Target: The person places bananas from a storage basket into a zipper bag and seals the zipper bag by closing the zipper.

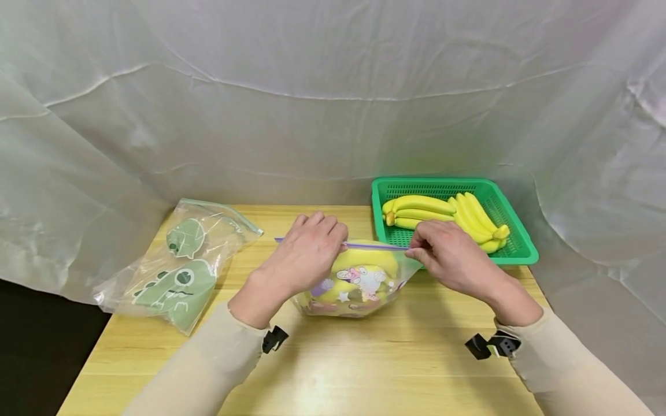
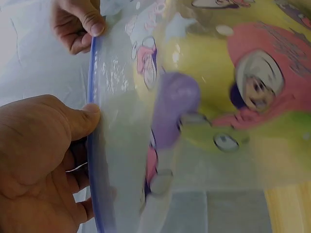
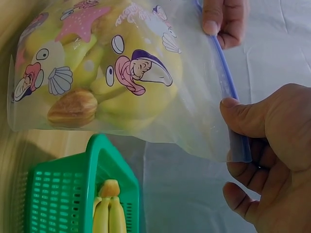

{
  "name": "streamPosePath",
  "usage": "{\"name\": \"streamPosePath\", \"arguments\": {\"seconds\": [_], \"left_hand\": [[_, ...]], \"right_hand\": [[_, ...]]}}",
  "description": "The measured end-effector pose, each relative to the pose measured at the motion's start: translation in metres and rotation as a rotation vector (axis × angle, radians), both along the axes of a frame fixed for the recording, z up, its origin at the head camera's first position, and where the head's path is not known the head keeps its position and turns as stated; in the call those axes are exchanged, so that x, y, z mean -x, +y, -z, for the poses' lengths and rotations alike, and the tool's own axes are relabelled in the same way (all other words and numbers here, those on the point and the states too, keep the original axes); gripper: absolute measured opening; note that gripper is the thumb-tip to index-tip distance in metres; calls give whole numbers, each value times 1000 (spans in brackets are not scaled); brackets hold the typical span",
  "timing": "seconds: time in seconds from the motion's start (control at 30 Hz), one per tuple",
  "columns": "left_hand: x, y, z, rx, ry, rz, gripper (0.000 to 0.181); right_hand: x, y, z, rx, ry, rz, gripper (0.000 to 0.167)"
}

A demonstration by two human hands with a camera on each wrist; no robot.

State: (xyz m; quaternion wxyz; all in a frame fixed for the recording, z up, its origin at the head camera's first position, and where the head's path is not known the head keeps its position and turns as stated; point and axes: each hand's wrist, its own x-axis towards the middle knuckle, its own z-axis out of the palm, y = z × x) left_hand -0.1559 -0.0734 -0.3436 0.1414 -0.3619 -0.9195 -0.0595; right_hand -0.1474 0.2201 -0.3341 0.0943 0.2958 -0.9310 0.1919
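The purple zip strip (image 1: pixel 372 247) ran crosswise between left hand (image 1: pixel 307 254) and right hand (image 1: pixel 452 254), the fingers of each pinching it; the clear, cartoon-printed plastic bag (image 1: pixel 359 283) of yellow fruit hung below, over the wooden desk (image 1: pixel 364 370).

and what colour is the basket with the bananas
The basket is green, clearest in the head view.

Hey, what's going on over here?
A person is holding a clear printed bag by its purple top edge, the left hand and right hand each pinching it. Inside is yellow fruit, apparently bananas; I can't tell whether the bag is sealed. More bananas lie in a green basket at the right, and another bag, with a green cartoon print, lies on the table at the left.
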Motion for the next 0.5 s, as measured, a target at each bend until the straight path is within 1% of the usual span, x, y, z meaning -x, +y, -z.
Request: {"name": "streamPosePath", "arguments": {"seconds": [0.1,0.33,0.5], "left_hand": [[1,-3,0,1,-14,-11,12],[2,-8,-2,-9,-50,-18,12],[3,-18,0,-44,-60,-23,10]], "right_hand": [[1,3,1,2,-9,12,16],[2,4,2,1,-4,6,15],[4,5,1,-2,-2,10,15]]}}
